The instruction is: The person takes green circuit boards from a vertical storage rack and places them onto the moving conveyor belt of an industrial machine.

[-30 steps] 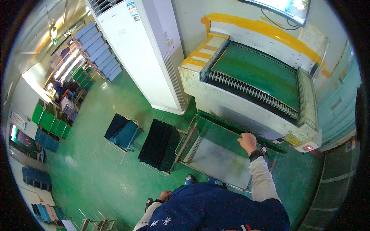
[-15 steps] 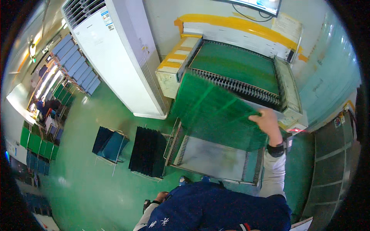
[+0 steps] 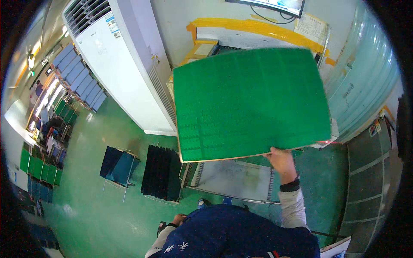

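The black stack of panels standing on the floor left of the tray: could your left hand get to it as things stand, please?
Probably yes. The left hand hangs low and seems empty, with bare green floor between it and the black stack of panels. The right hand alone holds the green board.

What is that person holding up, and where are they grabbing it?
The right hand holds a big green panel by its bottom edge. The left hand holds nothing visible.

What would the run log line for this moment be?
right hand: grips green panel by lower edge, raised | left hand: low, empty | below: metal tray
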A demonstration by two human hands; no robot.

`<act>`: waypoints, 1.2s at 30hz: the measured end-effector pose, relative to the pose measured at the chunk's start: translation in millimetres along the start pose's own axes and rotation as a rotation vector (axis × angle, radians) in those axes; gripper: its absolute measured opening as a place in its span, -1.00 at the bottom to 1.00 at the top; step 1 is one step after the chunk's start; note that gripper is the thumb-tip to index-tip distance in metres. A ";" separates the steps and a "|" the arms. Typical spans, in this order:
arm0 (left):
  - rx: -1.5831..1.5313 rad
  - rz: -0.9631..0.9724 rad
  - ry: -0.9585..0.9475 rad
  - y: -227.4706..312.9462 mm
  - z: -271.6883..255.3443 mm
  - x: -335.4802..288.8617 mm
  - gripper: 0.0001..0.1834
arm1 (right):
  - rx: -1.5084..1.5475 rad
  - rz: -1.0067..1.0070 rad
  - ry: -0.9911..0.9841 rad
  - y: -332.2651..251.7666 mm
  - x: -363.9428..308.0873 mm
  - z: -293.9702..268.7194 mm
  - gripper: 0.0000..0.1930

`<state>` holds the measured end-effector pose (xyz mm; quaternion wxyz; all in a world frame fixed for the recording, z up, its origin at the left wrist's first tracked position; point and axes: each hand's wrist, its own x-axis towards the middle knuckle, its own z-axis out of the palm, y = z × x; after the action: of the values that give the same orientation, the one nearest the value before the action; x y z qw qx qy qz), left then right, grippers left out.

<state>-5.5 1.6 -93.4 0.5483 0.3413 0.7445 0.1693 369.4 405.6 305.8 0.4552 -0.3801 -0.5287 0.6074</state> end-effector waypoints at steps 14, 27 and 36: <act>-0.478 -0.046 0.034 -47.8 11.0 20.2 -0.79 | 0.985 0.402 0.113 109.3 0.1 13.2 -0.96; -0.398 -0.149 0.127 46.4 0.9 -38.9 -0.80 | 0.743 0.447 0.054 87.4 19.6 33.1 -0.86; -0.392 -0.096 0.169 55.8 4.6 -45.9 -0.80 | 0.708 0.483 0.084 97.2 30.5 30.6 -0.81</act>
<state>24.5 8.8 -27.8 0.5473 0.1770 0.7560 0.3124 316.8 423.0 215.1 0.4234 -0.3376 -0.1643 0.8245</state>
